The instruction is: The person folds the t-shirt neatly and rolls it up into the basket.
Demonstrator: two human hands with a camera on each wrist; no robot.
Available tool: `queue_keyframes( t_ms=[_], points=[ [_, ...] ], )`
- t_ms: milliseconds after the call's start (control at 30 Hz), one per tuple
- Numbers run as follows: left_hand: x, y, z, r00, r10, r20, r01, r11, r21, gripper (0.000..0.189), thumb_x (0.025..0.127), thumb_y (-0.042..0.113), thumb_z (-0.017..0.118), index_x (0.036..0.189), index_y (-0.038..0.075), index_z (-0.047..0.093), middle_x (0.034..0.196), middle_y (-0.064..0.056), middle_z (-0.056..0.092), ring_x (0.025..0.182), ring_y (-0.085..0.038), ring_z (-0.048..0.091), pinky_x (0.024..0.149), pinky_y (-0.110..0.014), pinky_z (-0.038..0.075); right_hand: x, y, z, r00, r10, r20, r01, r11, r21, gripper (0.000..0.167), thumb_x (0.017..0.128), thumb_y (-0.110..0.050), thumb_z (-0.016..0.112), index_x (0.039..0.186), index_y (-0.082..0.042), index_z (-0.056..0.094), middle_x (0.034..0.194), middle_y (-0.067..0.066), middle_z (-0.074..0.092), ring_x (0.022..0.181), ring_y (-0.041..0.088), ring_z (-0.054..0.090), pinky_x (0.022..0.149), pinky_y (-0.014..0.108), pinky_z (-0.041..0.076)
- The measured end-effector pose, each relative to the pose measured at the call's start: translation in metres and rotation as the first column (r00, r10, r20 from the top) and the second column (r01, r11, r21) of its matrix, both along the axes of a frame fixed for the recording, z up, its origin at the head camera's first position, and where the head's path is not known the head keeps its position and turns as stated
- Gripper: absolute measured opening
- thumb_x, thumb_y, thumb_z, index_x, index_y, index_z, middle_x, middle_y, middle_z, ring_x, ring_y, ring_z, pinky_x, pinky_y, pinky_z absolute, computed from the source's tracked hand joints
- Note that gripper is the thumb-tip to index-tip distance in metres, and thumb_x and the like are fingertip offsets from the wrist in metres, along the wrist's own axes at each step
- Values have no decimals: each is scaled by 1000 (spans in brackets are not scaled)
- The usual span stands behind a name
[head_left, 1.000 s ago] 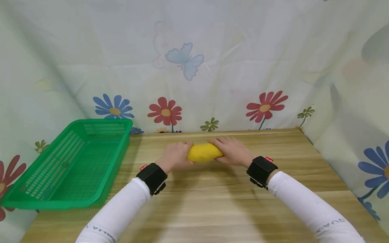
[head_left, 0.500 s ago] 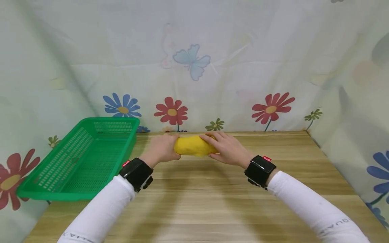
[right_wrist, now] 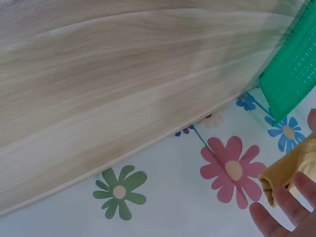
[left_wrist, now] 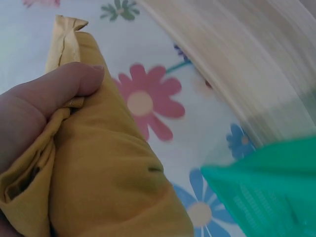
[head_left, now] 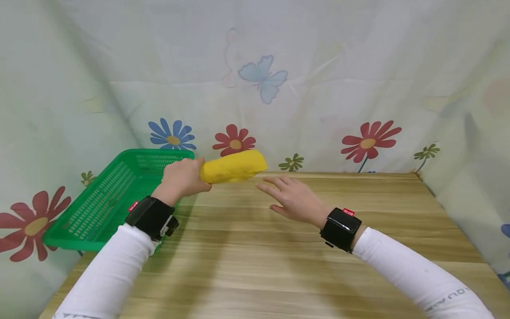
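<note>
A rolled-up yellow cloth (head_left: 235, 166) is held in the air above the back of the table, its right end tilted slightly upward. My left hand (head_left: 184, 177) grips the roll by its left end, in front of the basket's right side. Close up in the left wrist view, the thumb presses across the cloth (left_wrist: 108, 163), where loose folds show at one end. My right hand (head_left: 292, 199) is apart from the roll, to its lower right, with fingers spread and nothing in them. In the right wrist view its fingertips (right_wrist: 291, 202) overlap the cloth's near end.
A green plastic basket (head_left: 75, 244) with perforated walls stands at the left of the wooden table (head_left: 255, 266). Behind the table and at both sides hangs a white curtain (head_left: 318, 102) printed with flowers and a butterfly.
My left hand has lifted the yellow roll and carried it left toward the basket. My right hand has let go of the roll and stayed behind. The head view has shifted slightly left.
</note>
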State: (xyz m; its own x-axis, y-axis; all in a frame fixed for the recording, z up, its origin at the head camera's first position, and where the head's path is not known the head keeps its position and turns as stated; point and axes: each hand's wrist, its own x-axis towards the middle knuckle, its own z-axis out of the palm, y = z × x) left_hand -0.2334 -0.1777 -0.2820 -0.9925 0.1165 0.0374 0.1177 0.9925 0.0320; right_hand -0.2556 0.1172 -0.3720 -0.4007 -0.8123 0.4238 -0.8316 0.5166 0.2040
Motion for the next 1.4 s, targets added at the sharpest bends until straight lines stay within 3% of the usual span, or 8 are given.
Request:
queue_keyframes(
  t_ms=[133,400,700,1067,1400],
  points=[
    [3,-19,9,999,45,9,-45,999,7,54,75,36,71,114,6,50,81,-11,55,68,-27,51,54,-36,37,4,-3,-3,998,-8,55,5,998,55,70,81,-34,74,141,-17,42,135,10,51,120,26,52,95,41,47],
    [11,-62,14,991,136,6,-136,990,26,55,76,38,67,114,2,49,78,-12,54,64,-26,50,52,-37,36,10,-4,-9,980,-27,197,-1,990,140,71,84,-33,71,145,-20,36,141,9,46,124,27,49,98,46,44],
    [20,-107,11,969,245,35,-247,968,46,58,77,38,67,113,-1,47,78,-14,51,63,-28,49,53,-38,36,13,-17,-19,983,-2,182,-32,983,181,71,84,-36,69,145,-21,36,142,8,45,122,26,51,94,43,47],
    [26,-134,1,939,333,81,-337,941,39,60,78,37,67,113,-7,46,72,-14,49,61,-27,47,56,-38,35,16,-41,-26,958,28,286,-72,987,145,66,86,-31,68,144,-20,38,143,8,43,124,27,49,95,44,47],
    [13,-147,-20,914,385,127,-384,923,-32,32,78,27,64,87,0,51,68,-12,45,63,-28,47,56,-39,38,15,-65,-27,948,58,313,-107,984,144,68,86,-33,67,146,-22,35,145,6,42,126,24,48,100,43,43]
  ],
)
